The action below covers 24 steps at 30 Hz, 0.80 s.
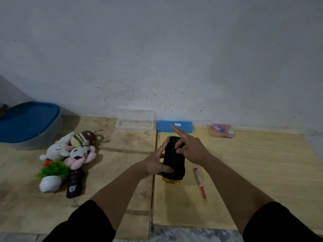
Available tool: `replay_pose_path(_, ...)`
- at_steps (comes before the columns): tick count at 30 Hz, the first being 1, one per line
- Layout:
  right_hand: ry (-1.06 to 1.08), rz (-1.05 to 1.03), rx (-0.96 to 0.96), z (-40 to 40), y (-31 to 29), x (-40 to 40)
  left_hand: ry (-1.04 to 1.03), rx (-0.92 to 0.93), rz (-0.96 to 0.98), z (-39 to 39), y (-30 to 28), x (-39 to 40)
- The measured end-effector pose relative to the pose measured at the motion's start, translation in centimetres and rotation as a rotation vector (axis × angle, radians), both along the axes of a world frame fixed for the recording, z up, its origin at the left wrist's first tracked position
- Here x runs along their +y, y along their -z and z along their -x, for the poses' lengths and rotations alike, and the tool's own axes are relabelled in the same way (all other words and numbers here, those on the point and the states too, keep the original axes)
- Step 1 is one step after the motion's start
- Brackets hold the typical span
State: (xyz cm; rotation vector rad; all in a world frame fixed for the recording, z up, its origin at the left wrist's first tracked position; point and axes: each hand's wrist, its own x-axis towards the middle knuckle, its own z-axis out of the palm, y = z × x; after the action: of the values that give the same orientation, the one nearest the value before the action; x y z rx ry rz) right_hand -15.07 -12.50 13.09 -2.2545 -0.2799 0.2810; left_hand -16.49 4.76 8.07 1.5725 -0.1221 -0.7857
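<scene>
A pale wall rises behind the plywood boards (pixel 244 163) that cover the floor. At the far left sits a blue-lidded tub (pixel 28 123), with a heap of plush toys (pixel 73 149), a small potted plant (pixel 49 182) and a black remote (pixel 75 184) in front of it. Against the wall lie a clear box (pixel 134 122), a blue case (pixel 174 126) and a pink box (pixel 222 131).

In the middle the toy car (pixel 172 158) is held just above the boards, black underside up, its long axis running away from the person. The left hand (pixel 154 163) grips it from the left side, thumb across the near end. The right hand (pixel 190 149) pinches at the underside with bent fingers, the index finger sticking out straight.

The screwdriver (pixel 201 185) lies on the boards just right of the car and roughly parallel to it, apart from both hands. The right hand is the nearer one, so it looks best placed to fetch the tool
</scene>
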Motion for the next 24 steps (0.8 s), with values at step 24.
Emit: replay_pose_path(24,0.003,0.156,-0.259,-1.1,1.7,-0.8,-0.134,-0.035,0.127,-0.1,-0.5,-1.8)
